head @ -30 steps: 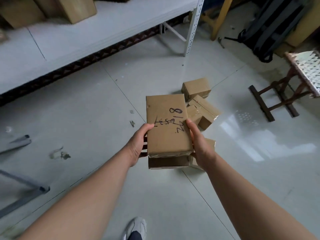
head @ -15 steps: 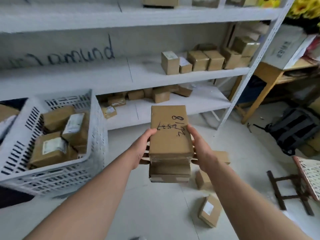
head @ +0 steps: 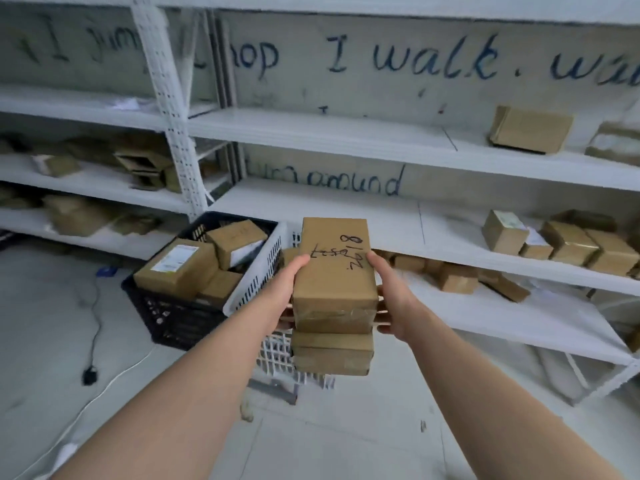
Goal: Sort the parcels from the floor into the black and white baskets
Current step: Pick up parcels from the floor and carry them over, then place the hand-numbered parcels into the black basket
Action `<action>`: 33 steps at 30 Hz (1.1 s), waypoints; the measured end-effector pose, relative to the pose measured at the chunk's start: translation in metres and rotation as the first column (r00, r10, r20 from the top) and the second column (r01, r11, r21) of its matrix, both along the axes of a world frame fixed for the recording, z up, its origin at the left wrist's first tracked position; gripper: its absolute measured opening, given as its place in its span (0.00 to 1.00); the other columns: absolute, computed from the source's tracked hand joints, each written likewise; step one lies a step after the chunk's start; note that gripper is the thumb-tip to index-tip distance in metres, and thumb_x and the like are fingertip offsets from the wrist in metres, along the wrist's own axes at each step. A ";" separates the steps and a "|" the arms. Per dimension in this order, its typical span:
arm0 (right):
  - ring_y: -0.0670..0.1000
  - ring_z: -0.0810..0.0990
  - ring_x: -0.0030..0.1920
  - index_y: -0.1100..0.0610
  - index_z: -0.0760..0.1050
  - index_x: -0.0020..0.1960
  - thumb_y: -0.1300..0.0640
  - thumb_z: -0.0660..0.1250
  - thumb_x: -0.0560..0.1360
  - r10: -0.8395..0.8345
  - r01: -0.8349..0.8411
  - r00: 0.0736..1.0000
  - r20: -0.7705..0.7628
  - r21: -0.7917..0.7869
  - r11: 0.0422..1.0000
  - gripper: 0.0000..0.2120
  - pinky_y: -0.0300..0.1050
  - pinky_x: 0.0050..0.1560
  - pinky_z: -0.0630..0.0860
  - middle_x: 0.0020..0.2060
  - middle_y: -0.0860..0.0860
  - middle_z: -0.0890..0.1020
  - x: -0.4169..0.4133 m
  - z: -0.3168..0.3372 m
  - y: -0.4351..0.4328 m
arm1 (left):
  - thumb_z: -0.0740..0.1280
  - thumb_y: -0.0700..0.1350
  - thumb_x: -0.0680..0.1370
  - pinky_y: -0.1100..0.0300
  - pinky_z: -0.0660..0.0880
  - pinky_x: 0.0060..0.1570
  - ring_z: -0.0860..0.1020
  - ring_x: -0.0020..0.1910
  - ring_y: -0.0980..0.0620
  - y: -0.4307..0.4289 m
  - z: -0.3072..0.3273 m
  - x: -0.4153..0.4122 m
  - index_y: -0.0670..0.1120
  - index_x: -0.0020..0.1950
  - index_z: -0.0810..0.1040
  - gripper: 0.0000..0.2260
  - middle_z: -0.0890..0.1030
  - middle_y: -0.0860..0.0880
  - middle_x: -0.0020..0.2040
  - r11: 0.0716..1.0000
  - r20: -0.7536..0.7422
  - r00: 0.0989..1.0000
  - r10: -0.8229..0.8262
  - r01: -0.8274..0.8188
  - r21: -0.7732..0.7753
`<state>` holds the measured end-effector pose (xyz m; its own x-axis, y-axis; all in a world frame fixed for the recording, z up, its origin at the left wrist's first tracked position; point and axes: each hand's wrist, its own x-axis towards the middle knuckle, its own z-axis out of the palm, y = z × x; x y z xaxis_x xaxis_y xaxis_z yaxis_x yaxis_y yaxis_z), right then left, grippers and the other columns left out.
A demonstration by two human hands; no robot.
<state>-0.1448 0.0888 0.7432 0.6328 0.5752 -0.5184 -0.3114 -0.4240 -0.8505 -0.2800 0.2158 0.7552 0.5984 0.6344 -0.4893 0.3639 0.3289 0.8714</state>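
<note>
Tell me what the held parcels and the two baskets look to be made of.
Held parcels: brown cardboard, matte, with glossy clear tape on the near ends. Black basket and white basket: apparently moulded plastic, judging by their slotted lattice walls.

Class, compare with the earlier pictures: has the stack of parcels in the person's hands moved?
Yes. The stack of parcels, first above the floor pile, now sits in front of the white basket, carried toward it.

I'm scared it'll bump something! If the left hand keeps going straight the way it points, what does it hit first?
Probably the white basket. The left hand, clamped on the stacked parcels together with the right hand, points forward and slightly right, and the basket's rim sits just beyond it. Depth is hard to judge here.
</note>
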 end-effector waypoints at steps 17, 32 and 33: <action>0.52 0.77 0.36 0.58 0.73 0.59 0.25 0.63 0.60 0.124 -0.111 0.986 -0.108 0.127 0.986 0.42 0.48 0.41 0.70 0.39 0.53 0.79 -0.091 0.000 0.330 | 0.66 0.57 0.76 0.51 0.73 0.61 0.79 0.53 0.47 0.318 0.022 -0.110 0.49 0.52 0.80 0.13 0.83 0.47 0.51 0.994 0.089 0.991 0.102 -0.105 0.027; 0.52 0.72 0.34 0.61 0.76 0.51 0.34 0.61 0.69 0.174 -0.126 0.969 -0.175 0.257 0.958 0.30 0.44 0.37 0.69 0.36 0.54 0.75 -0.008 -0.019 0.572 | 0.65 0.54 0.77 0.59 0.68 0.38 0.77 0.43 0.52 0.534 0.020 -0.032 0.48 0.50 0.78 0.10 0.81 0.49 0.46 0.974 0.111 0.976 0.189 -0.201 0.110; 0.54 0.74 0.37 0.62 0.77 0.53 0.33 0.62 0.68 0.166 -0.120 0.971 -0.174 0.248 0.961 0.33 0.45 0.40 0.70 0.38 0.55 0.76 -0.003 -0.025 0.586 | 0.65 0.54 0.77 0.58 0.68 0.39 0.77 0.44 0.52 0.546 0.016 -0.028 0.48 0.50 0.78 0.10 0.81 0.48 0.47 0.973 0.098 0.977 0.189 -0.199 0.113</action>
